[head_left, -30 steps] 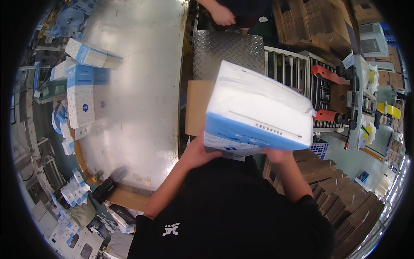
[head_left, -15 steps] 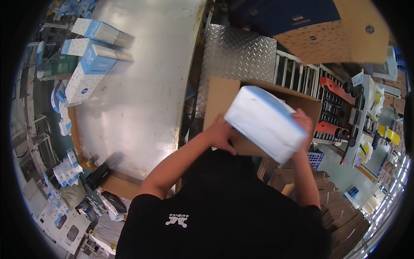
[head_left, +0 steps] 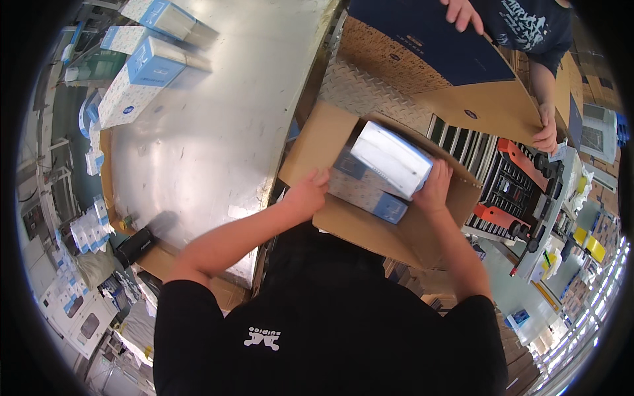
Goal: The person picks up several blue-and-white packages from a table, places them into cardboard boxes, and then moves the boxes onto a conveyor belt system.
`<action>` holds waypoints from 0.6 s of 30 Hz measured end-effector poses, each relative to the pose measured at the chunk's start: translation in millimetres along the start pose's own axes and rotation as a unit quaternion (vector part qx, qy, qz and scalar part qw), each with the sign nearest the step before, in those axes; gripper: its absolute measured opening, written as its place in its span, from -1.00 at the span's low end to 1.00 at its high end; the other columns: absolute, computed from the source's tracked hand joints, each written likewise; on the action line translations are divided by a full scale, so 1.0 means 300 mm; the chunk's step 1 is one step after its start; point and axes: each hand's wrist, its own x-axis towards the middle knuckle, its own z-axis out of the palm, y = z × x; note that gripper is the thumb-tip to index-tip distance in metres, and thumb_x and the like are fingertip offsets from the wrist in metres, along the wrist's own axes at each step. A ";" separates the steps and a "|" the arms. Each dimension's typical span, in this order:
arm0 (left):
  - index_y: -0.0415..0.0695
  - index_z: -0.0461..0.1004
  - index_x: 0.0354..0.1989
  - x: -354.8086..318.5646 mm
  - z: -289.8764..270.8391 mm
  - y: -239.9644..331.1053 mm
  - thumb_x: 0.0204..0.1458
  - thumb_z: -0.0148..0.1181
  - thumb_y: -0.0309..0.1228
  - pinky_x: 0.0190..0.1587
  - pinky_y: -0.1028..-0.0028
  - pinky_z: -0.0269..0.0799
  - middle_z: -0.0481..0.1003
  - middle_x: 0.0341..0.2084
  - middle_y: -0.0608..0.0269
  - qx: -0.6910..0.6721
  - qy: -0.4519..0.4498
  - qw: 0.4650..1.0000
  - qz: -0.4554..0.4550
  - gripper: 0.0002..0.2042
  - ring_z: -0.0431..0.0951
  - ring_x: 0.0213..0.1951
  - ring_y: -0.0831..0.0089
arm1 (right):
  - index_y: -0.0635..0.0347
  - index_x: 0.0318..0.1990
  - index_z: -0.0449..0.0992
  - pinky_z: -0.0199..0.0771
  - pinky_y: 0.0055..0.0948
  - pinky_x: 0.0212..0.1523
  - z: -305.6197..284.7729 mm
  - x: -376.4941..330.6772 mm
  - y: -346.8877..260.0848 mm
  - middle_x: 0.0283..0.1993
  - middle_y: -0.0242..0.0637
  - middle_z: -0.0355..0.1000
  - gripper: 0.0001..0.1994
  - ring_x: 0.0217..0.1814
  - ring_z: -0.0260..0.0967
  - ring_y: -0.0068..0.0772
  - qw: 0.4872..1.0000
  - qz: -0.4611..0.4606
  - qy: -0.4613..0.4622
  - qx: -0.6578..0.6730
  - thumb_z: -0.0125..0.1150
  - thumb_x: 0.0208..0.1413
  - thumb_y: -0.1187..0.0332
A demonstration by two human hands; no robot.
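Gripping the right end of a white and blue pack [head_left: 393, 158], the right hand [head_left: 434, 188] has its fingers curled against that end. The pack is tilted inside the mouth of an open carton [head_left: 356, 231], above a printed blue-and-white package [head_left: 360, 188] that lies deeper in it. The left hand [head_left: 307, 195] is at the carton's left side, fingers bent, beside the lower edge of a raised flap [head_left: 323, 135] (whether they pinch the cardboard or only rest by it, I cannot tell).

Beyond the carton's far side shows a patterned metal plate [head_left: 376, 96], and to the right run the rollers of a conveyor [head_left: 456, 142] with orange-red pieces [head_left: 522, 158] near it. A co-worker in a dark shirt [head_left: 528, 26] stands past the carton, one hand [head_left: 462, 13] on the top edge of a large cardboard box [head_left: 472, 102] with a dark blue panel, the other hand [head_left: 547, 132] at its right corner.

Left of the carton stretches a metal table [head_left: 218, 132]. Blue-and-white packs [head_left: 148, 69] stand near its far left edge, and a black cylindrical object [head_left: 134, 247] sits at its near left corner.
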 end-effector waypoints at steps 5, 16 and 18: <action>0.09 0.71 -0.08 0.027 0.048 -0.095 -0.11 0.39 -0.10 0.40 -0.14 -0.05 0.40 0.23 0.27 0.114 -0.066 0.991 0.031 -0.62 -0.06 0.49 0.07 | 0.24 0.04 0.37 0.27 0.01 0.09 0.157 -0.018 -0.033 -0.05 -0.04 0.34 -0.43 0.08 0.29 0.10 0.990 0.103 -0.077 -0.062 0.40 -0.18 0.26; 0.09 0.60 0.03 -0.197 0.239 -0.163 -0.10 0.33 -0.24 0.43 -0.02 0.07 0.34 0.30 0.23 -0.179 0.123 0.975 0.039 -0.57 0.15 0.43 0.12 | 0.12 0.46 0.07 0.18 0.01 0.38 0.716 0.120 -0.068 0.40 0.06 0.17 -0.13 0.48 0.06 0.14 0.941 0.115 -0.297 0.112 0.33 -0.07 0.46; 0.13 0.51 0.14 -0.286 0.102 -0.377 -0.09 0.29 -0.32 0.35 0.09 0.20 0.34 0.31 0.20 -0.152 0.158 0.976 -0.012 -0.49 0.24 0.39 0.15 | 0.17 0.36 0.25 0.26 -0.14 0.35 0.644 0.111 -0.098 0.33 0.06 0.27 -0.32 0.40 0.20 0.08 0.951 0.058 -0.255 0.165 0.24 -0.01 0.54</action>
